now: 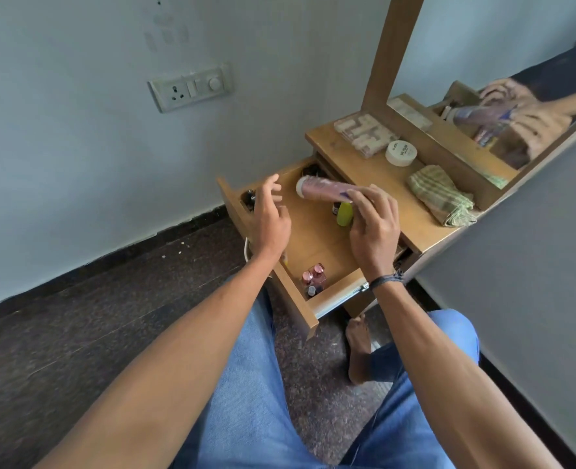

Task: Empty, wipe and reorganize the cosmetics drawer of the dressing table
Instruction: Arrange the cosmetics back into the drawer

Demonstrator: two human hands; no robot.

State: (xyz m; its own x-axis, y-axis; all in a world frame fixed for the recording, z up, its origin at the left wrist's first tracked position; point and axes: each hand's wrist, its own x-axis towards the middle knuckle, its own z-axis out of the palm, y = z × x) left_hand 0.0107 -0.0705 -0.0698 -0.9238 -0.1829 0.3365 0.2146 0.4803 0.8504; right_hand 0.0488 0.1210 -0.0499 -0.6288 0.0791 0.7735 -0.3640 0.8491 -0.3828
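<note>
The wooden drawer of the dressing table stands pulled open. My right hand grips a pink bottle with a white cap, held sideways above the drawer. My left hand hovers over the drawer's left part, fingers loosely spread, holding nothing. Inside lie a yellow-green bottle, a small dark bottle, small dark items at the left corner, and pink-capped nail polish bottles at the near corner.
On the tabletop sit a clear box of cosmetics, a round white jar and a folded green striped cloth. A mirror rises behind. A wall socket panel is at the left. My jeans-clad legs are below the drawer.
</note>
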